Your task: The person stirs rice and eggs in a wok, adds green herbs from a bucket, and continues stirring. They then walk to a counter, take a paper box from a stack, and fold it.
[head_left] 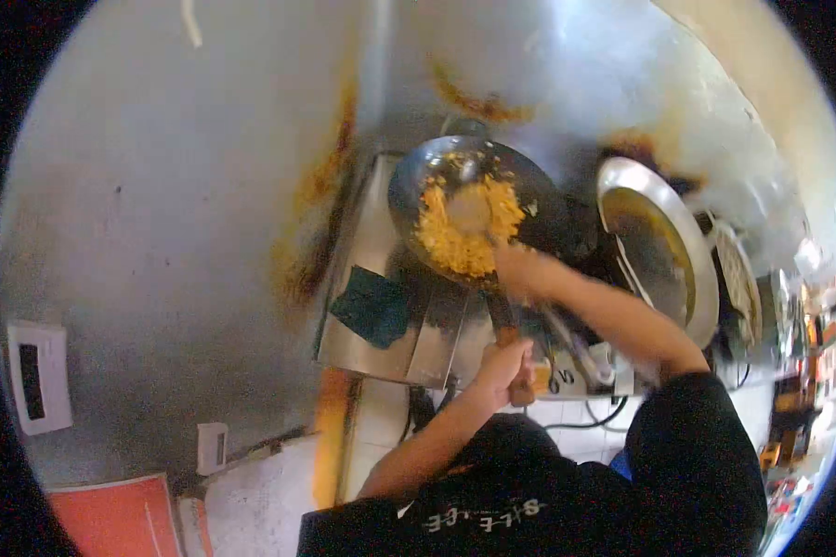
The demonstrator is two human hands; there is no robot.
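A dark wok stands on the stove and holds yellow-orange, crumbly food that looks like fried rice. My left hand is closed around the wok's wooden handle, near my body. Over the wok's near right rim is my right hand, smeared by motion. It grips a ladle, whose rounded, blurred head is down in the food. The ladle's handle is mostly hidden by my fingers.
A dark green cloth lies on the steel stove top left of the wok. To the right stands a wide metal pan, with another round pan beyond. A stained metal wall rises behind the stove.
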